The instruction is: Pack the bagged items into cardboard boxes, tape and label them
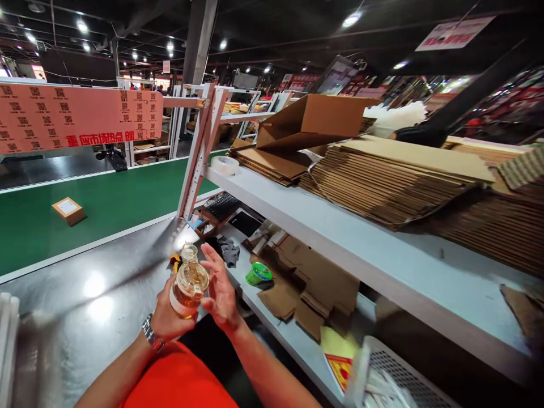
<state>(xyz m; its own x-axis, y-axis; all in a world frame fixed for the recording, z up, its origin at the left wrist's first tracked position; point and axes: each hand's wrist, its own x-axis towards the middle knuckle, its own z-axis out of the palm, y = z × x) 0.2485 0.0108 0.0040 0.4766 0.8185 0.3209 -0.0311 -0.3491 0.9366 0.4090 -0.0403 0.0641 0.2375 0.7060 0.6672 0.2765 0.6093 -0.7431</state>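
My left hand (168, 314), with a metal-band watch on the wrist, is wrapped round a clear drinking bottle (187, 289) of amber liquid. The bottle is tilted slightly, and its clear cap (189, 250) stands swung up beyond the rim. Close to the bottle's right side is my right hand (223, 294), its fingers stretched and apart. The right fingertips are near the rim; whether they touch the bottle I cannot tell. A yellow and black object (175, 260) shows partly behind the bottle.
To the left, a small carton (68, 211) lies on the green conveyor belt (127, 190) behind the metal table (85, 300). Flat cardboard (374, 181) and a tape roll (225, 165) sit on the white shelf (340, 221). Below are a green cup (258, 273) and a white basket (361, 368).
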